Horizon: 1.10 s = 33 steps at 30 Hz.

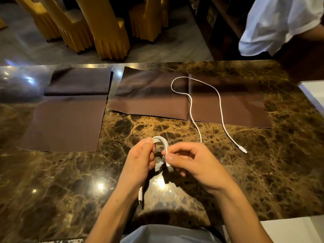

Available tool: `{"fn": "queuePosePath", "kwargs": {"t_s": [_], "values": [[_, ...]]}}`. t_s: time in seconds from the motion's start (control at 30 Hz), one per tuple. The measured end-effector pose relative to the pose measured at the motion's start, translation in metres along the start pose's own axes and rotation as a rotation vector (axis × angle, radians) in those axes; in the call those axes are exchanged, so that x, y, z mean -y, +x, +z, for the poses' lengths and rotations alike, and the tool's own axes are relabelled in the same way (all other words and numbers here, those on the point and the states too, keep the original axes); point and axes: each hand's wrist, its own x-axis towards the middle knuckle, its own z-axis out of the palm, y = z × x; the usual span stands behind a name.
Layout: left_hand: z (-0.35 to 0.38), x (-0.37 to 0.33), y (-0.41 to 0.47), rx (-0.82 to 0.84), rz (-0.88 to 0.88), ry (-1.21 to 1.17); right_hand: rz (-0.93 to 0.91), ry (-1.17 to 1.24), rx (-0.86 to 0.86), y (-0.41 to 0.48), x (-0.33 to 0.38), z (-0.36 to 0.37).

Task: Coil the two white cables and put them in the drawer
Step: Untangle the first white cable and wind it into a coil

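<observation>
A coiled white cable (pixel 162 142) is held up over the marble table between both hands. My left hand (pixel 140 160) grips the coil's left side, and one plug end (pixel 140 195) hangs below that wrist. My right hand (pixel 191 160) pinches the coil's right side, with the other plug end (pixel 170 168) sticking out under its thumb. A second white cable (pixel 219 102) lies loose and uncoiled on the table to the right, looping over a brown mat, its plug (pixel 243 149) resting on the marble. No drawer is recognisable in view.
Two brown mats (pixel 66 123) (pixel 149 102) lie on the marble table (pixel 70 181). A white object (pixel 313 95) sits at the right edge. Yellow-covered chairs (pixel 105 32) stand beyond the table. A person in a white shirt (pixel 280 25) is at the far right.
</observation>
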Motion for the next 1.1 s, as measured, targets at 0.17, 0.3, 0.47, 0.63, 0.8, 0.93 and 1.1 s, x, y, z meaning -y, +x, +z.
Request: {"fn": "queuePosePath", "kwargs": {"t_s": [0.17, 0.3, 0.47, 0.63, 0.8, 0.93, 1.1], "values": [[0.011, 0.003, -0.008, 0.015, -0.027, -0.02, -0.126, -0.082, -0.258, 0.01, 0.0, 0.011], [0.01, 0.0, -0.01, -0.019, -0.027, -0.023, -0.173, -0.369, -0.403, 0.011, -0.012, 0.016], [0.015, -0.005, -0.015, 0.004, -0.048, -0.039, -0.409, -0.674, -0.453, 0.013, -0.022, 0.018], [0.012, -0.009, -0.017, 0.079, -0.08, -0.148, -0.246, -0.583, -0.484, 0.015, -0.033, 0.019], [0.013, -0.01, -0.015, 0.125, -0.113, -0.266, -0.144, -0.212, -0.192, 0.015, -0.033, 0.011], [0.004, -0.011, -0.008, 0.114, -0.167, -0.441, -0.107, -0.031, -0.068, 0.014, -0.035, 0.007], [-0.007, -0.015, -0.003, 0.132, -0.234, -0.633, 0.018, 0.28, -0.004, 0.015, -0.05, -0.001]]}}
